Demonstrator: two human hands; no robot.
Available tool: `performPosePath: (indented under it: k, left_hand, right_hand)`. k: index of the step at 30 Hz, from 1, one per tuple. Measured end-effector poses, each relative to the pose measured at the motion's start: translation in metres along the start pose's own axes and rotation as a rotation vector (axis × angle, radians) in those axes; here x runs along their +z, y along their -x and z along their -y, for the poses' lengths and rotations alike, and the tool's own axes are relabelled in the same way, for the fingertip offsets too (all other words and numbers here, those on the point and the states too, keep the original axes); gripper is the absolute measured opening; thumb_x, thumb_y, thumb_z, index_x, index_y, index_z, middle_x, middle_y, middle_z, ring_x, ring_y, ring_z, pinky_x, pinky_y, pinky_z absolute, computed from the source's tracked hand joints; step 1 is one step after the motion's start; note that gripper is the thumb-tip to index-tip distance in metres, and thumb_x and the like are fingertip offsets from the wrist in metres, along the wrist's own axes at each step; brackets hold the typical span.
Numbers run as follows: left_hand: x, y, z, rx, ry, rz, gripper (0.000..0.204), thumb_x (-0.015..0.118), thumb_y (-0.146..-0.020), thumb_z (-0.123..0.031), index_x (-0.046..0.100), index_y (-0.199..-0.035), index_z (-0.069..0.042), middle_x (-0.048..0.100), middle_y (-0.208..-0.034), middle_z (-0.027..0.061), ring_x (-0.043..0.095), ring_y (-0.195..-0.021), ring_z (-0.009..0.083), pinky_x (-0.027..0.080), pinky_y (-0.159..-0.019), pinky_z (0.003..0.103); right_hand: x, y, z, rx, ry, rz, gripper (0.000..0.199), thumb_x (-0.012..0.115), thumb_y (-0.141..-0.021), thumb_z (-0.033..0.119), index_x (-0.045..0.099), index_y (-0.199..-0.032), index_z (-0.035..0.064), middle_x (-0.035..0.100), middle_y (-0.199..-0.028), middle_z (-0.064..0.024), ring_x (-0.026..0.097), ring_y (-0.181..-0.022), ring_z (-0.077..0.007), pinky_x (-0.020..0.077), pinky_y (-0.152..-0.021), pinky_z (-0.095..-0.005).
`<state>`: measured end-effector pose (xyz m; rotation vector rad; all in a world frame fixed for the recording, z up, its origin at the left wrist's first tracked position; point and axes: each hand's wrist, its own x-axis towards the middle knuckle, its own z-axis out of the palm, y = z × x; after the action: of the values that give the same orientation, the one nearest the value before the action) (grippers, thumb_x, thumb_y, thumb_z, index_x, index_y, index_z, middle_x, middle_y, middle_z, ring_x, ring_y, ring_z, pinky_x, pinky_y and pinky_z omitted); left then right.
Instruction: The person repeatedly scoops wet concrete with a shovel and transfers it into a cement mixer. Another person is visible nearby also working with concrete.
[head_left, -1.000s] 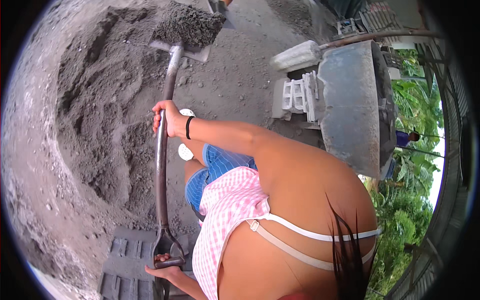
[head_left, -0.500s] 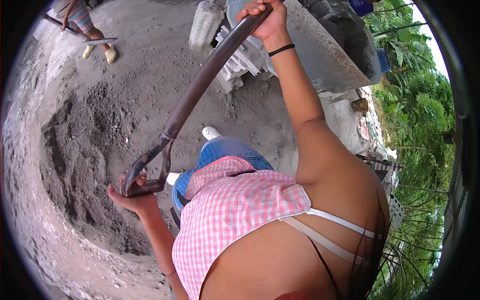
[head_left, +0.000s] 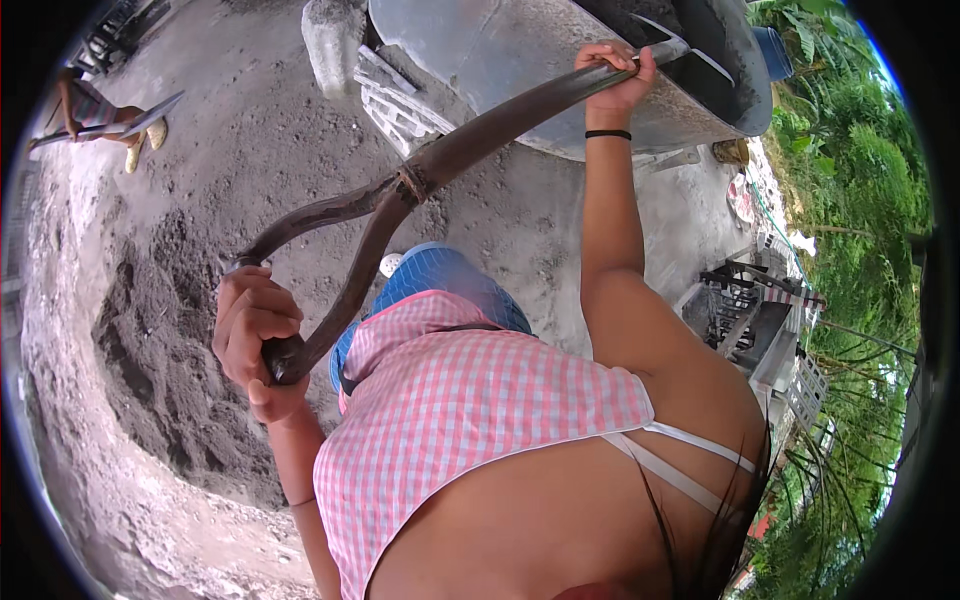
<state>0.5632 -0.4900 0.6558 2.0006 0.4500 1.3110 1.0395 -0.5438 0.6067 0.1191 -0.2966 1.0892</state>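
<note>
Slanting across my front is a shovel (head_left: 510, 115) with a dark shaft and a forked D-shaped handle. My left hand (head_left: 252, 335) is closed around the grip of that handle, at the lower left. Farther up, near the shovel's far end, my right hand (head_left: 618, 90) wraps the shaft from below. The shovel's far end reaches over the open mouth of a big grey metal drum (head_left: 520, 60). Its blade is hard to make out against the dark inside.
A mound of grey sand (head_left: 150, 370) lies at the left. Another person (head_left: 90, 115) stands at the upper left with a shovel. A pale concrete block (head_left: 333, 45) and stacked white pieces (head_left: 395, 105) sit beside the drum. Greenery (head_left: 860, 200) lines the right side.
The shovel has swung to the right, its far end now over the drum. My right hand has moved right, and the D-handle has turned in my left hand. The other person appears farther left.
</note>
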Motion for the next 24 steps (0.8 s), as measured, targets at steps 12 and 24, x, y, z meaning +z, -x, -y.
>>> performPosePath:
  k: [12, 24]
  left_hand:
    - [-0.002, 0.077, 0.066, -0.42, 0.274, -0.21, 0.046, 0.028, -0.083, -0.043, 0.043, -0.06, -0.006, 0.049, -0.061, 0.0066, 0.047, -0.06, 0.0217, 0.038, -0.081, 0.037]
    - [-0.159, 0.234, 0.016, -0.634, 0.786, -0.952, 0.054, 0.02, -0.083, -0.05, 0.039, -0.058, -0.007, 0.043, -0.056, 0.0081, 0.043, -0.061, 0.0225, 0.038, -0.081, 0.04]
  right_hand:
    - [0.015, -0.024, -0.055, 0.017, 0.108, 0.096, 0.022, 0.072, -0.071, 0.02, 0.054, -0.075, 0.009, 0.052, -0.06, 0.0029, 0.054, -0.055, -0.0087, 0.0484, -0.077, -0.0291]
    - [0.188, -0.013, -0.365, 0.553, -0.134, 0.93, 0.014, 0.076, -0.067, 0.018, 0.064, -0.063, 0.0107, 0.061, -0.057, 0.0006, 0.059, -0.052, -0.0095, 0.0528, -0.064, -0.0248]
